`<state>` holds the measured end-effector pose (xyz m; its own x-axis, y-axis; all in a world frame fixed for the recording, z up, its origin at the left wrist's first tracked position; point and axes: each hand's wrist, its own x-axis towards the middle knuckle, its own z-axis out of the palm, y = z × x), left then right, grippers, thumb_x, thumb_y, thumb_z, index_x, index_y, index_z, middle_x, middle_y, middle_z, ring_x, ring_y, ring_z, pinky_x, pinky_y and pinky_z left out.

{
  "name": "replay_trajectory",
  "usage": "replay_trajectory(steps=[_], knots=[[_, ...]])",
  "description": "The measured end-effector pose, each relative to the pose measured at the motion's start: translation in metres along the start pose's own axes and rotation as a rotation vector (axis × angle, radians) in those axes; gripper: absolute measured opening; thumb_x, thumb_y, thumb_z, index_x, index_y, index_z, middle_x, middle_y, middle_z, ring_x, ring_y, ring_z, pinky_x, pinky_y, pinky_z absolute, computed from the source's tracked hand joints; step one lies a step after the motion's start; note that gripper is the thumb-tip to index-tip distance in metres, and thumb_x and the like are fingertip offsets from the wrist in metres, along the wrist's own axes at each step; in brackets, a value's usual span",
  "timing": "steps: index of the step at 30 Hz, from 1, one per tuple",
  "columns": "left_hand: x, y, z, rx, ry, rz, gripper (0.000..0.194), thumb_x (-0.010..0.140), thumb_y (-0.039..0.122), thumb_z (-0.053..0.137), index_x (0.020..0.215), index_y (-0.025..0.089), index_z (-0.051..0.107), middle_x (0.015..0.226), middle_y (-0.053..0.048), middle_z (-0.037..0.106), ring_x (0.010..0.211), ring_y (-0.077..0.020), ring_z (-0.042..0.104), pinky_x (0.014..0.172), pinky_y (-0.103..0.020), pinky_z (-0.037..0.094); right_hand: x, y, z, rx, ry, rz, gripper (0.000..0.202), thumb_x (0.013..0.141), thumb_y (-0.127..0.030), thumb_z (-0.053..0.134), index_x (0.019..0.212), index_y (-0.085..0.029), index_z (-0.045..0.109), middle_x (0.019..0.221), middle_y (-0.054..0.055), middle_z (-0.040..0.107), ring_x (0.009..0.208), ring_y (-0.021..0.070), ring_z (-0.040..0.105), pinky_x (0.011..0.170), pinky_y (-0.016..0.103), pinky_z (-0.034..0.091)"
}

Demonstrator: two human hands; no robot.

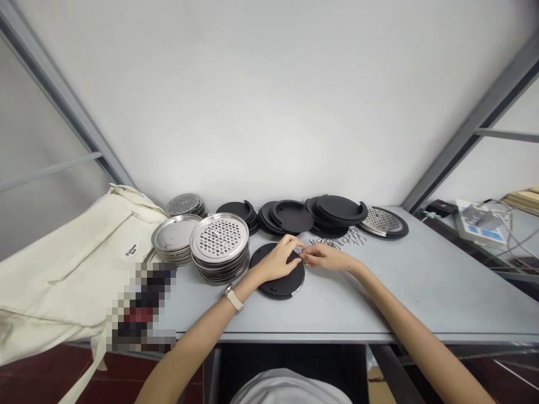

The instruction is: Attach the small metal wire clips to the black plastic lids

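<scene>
In front of me a black round base [275, 286] lies on the table, with a thin bright rim showing at its lower right. My left hand [278, 261] rests over it, the fingers curved round its right edge. At that same edge my right hand [326, 257] is closed in a pinch on a small metal wire piece, mostly hidden by the fingertips. Behind the right hand lie loose metal rings [356, 238] and wire hooks. Left of the base stands a stack of perforated metal grater discs [219, 238].
Plain metal discs [172, 233] and more grater discs [184, 203] are stacked at left, beside a cream bag [96, 252]. Black bases [341, 209] are piled along the wall. A base with a grater disc [382, 220] lies right. A grey post [471, 118] rises at right.
</scene>
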<state>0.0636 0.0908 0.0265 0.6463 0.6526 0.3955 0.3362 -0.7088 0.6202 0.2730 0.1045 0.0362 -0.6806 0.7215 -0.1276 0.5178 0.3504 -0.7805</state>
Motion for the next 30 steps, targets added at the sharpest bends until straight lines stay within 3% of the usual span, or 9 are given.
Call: replay_trajectory(steps=[10,17,23,30], knots=[[0.0032,0.0040,-0.0027,0.039,-0.025,0.022,0.023,0.085,0.014,0.052,0.107,0.019,0.052,0.110,-0.006,0.058,0.107,-0.0198,0.053,0.096,-0.035,0.039,-0.0012,-0.0031,-0.0013,0.005,-0.034,-0.028,0.032,0.086,-0.042,0.041,0.067,-0.017,0.051,0.063,-0.003,0.045,0.058,0.0113,0.040,0.059,0.024,0.035],[0.0026,0.0014,-0.0014,-0.126,-0.024,-0.019,0.030,0.085,0.014,0.055,0.114,0.020,0.049,0.110,-0.006,0.058,0.102,-0.0185,0.058,0.092,-0.033,0.045,-0.0019,-0.0036,-0.0030,0.027,-0.082,-0.043,0.026,0.084,-0.035,0.042,0.065,-0.018,0.046,0.062,-0.004,0.041,0.057,0.0104,0.037,0.057,0.024,0.033],[0.0018,0.0034,-0.0011,-0.138,-0.026,-0.017,0.028,0.085,0.014,0.054,0.113,0.019,0.050,0.111,-0.006,0.058,0.103,-0.0179,0.058,0.093,-0.032,0.045,-0.0024,0.0005,-0.0030,0.039,-0.094,-0.047,0.026,0.084,-0.036,0.042,0.065,-0.018,0.044,0.063,-0.004,0.040,0.058,0.0104,0.036,0.057,0.024,0.032],[0.0016,0.0052,-0.0032,-0.129,-0.058,-0.032,0.039,0.084,0.013,0.054,0.121,0.021,0.044,0.109,-0.007,0.061,0.104,-0.0196,0.058,0.092,-0.034,0.045,-0.0038,0.0006,-0.0037,0.053,-0.107,-0.055,0.027,0.084,-0.036,0.042,0.065,-0.018,0.043,0.062,-0.004,0.039,0.056,0.0099,0.034,0.055,0.024,0.031]])
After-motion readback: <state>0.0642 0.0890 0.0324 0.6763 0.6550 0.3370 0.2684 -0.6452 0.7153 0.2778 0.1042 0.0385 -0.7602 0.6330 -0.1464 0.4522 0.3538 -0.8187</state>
